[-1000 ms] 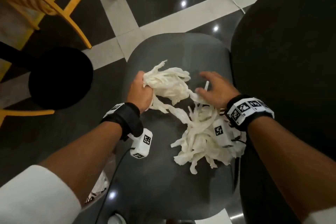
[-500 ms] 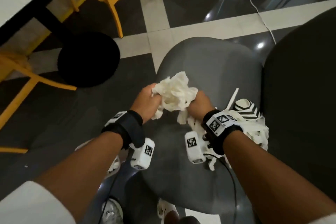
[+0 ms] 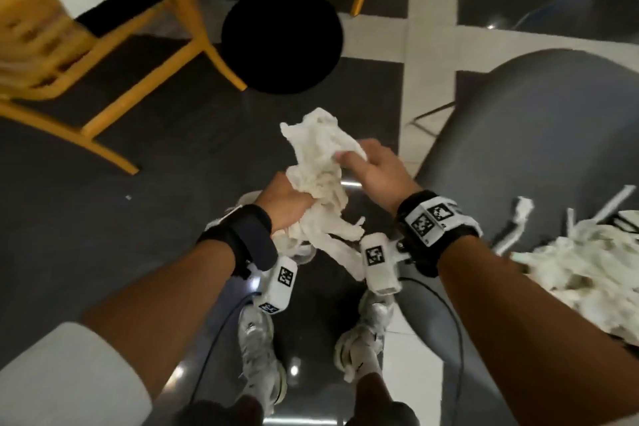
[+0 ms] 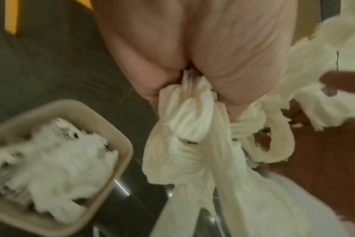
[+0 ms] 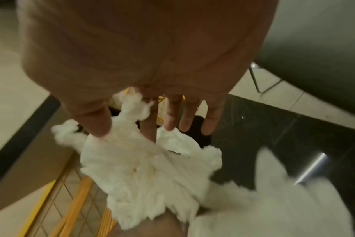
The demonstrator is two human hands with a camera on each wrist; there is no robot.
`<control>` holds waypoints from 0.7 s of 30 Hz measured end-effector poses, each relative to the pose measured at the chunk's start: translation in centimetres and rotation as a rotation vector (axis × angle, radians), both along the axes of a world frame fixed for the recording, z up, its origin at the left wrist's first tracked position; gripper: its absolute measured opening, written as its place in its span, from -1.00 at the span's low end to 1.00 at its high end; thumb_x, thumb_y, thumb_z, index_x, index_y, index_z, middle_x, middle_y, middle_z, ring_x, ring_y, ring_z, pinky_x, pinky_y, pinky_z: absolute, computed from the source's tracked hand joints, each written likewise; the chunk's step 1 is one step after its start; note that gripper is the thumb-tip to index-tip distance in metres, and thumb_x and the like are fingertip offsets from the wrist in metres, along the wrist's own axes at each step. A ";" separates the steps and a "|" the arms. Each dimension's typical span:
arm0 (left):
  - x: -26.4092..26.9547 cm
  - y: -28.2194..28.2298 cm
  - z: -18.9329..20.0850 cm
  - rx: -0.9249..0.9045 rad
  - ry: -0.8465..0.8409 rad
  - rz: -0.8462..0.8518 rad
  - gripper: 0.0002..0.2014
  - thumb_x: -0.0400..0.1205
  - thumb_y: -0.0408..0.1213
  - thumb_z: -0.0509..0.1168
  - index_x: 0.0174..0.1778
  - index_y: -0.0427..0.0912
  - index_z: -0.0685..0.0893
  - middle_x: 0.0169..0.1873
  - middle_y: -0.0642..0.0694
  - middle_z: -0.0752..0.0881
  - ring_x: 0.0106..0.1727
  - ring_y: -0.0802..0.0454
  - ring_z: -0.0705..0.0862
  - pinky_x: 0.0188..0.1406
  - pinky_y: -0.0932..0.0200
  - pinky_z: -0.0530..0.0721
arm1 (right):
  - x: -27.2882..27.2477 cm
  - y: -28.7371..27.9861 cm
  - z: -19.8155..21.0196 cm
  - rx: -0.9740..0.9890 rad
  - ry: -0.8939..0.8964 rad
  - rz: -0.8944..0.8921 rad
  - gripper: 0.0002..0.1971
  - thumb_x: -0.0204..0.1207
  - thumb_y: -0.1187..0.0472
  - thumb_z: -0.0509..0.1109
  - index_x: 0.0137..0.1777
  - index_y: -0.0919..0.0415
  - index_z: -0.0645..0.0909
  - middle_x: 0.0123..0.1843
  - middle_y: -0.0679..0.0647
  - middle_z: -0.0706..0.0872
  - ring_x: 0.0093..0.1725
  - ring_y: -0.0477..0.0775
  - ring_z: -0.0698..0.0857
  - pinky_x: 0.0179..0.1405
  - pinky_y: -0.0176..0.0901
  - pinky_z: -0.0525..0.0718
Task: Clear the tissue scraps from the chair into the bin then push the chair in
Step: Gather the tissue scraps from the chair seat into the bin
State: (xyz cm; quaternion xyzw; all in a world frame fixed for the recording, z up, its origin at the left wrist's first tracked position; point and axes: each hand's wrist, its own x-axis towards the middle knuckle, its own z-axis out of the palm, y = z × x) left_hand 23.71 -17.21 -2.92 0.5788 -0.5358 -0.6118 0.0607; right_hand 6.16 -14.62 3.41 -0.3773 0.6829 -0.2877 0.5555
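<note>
Left hand grips the tissue wad; right hand touches it, fingers straight.

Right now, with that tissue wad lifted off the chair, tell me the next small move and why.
Probably carry the crumpled white tissue wad over the beige square bin and drop it. The left hand grips it, the right hand's straight fingers only steady it, and it hangs over the floor. More shredded tissue scraps still lie on the grey chair seat.
</note>
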 end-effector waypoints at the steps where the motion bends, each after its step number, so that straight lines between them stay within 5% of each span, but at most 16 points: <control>1: 2.1 -0.2 -1.2 -0.032 -0.055 -0.086 -0.90 0.55 -0.18 0.42 -0.06 -0.04 0.78 -0.10 -0.04 0.85 0.01 0.00 0.82 0.00 -0.07 0.82 | 1.4 -0.4 -0.8 -0.027 0.054 -0.022 -0.79 0.64 0.05 0.40 -0.04 0.21 0.68 -0.13 0.02 0.73 -0.22 -0.21 0.74 -0.23 -0.44 0.68; 3: 5.4 -0.2 -3.7 -0.088 -0.114 -0.228 -0.92 0.55 -0.11 0.40 -0.10 0.00 0.74 -0.09 -0.01 0.83 0.01 0.00 0.80 -0.03 0.04 0.78 | 4.3 -1.4 -3.3 -0.034 0.114 -0.046 -0.67 0.55 -0.15 0.45 0.15 0.05 0.60 -0.01 -0.15 0.72 -0.01 -0.20 0.74 0.00 -0.28 0.69; 5: 7.8 -0.2 -5.8 -0.138 -0.155 -0.292 -0.93 0.59 -0.20 0.39 -0.03 0.00 0.70 -0.07 0.03 0.79 0.01 0.03 0.76 -0.18 0.37 0.62 | 7.3 -2.0 -6.4 0.009 0.048 0.084 -0.41 0.51 -0.19 0.48 0.50 -0.13 0.42 0.33 -0.18 0.66 0.24 -0.23 0.66 0.26 -0.18 0.64; 7: 9.7 -0.3 -7.8 -0.170 -0.135 -0.240 -0.86 0.60 -0.28 0.37 0.06 -0.14 0.71 0.00 -0.05 0.78 0.05 0.01 0.74 -0.12 0.36 0.59 | 10.6 -1.9 -9.2 0.137 -0.053 0.293 -0.24 0.45 -0.23 0.53 0.62 -0.35 0.28 0.50 -0.20 0.56 0.31 -0.28 0.60 0.21 -0.30 0.60; 10: 11.8 -0.4 -10.4 -0.073 0.066 -0.002 -0.69 0.57 -0.27 0.43 0.22 -0.23 0.69 0.11 -0.16 0.77 0.02 0.11 0.72 -0.05 0.37 0.64 | 14.3 -0.9 -13.6 0.260 -0.211 0.328 -0.19 0.29 -0.15 0.68 0.55 -0.13 0.47 0.34 -0.05 0.75 0.28 -0.05 0.75 0.34 0.06 0.71; 13: 13.3 0.2 -13.6 0.044 0.055 0.085 -0.59 0.56 -0.18 0.49 0.31 -0.09 0.60 0.11 -0.03 0.71 -0.02 0.16 0.71 -0.27 0.55 0.59 | 15.6 -0.6 -17.9 0.354 -0.362 0.240 -0.47 0.34 0.04 0.69 0.29 0.14 0.69 0.20 0.32 0.81 0.22 0.39 0.79 0.32 0.36 0.70; 15: 14.4 0.5 -16.1 0.118 0.067 0.095 -0.49 0.49 -0.19 0.54 0.32 0.06 0.51 0.18 0.07 0.68 0.14 0.11 0.71 -0.07 0.41 0.63 | 15.0 -0.6 -20.4 0.430 -0.394 0.166 -0.55 0.38 0.13 0.67 0.24 0.22 0.71 0.18 0.35 0.81 0.16 0.40 0.81 0.22 0.36 0.75; 18: 16.5 0.9 -19.5 0.129 -0.002 0.111 -0.25 0.42 -0.25 0.60 0.48 0.12 0.41 0.40 0.14 0.49 0.40 0.16 0.50 0.28 0.24 0.52 | 13.8 -0.6 -25.8 0.385 -0.161 0.164 -0.64 0.50 0.23 0.55 0.29 0.14 0.65 0.18 0.16 0.82 0.19 0.24 0.80 0.15 0.14 0.79; 21: 17.9 1.5 -22.3 -0.074 -0.281 0.056 -0.36 0.50 -0.15 0.52 0.48 0.15 0.44 0.44 0.00 0.41 0.46 -0.02 0.38 0.44 0.00 0.44 | 13.9 -0.4 -30.9 0.121 0.296 0.434 -0.36 0.43 -0.18 0.46 0.51 -0.12 0.41 0.41 -0.04 0.61 0.42 0.04 0.60 0.40 0.08 0.61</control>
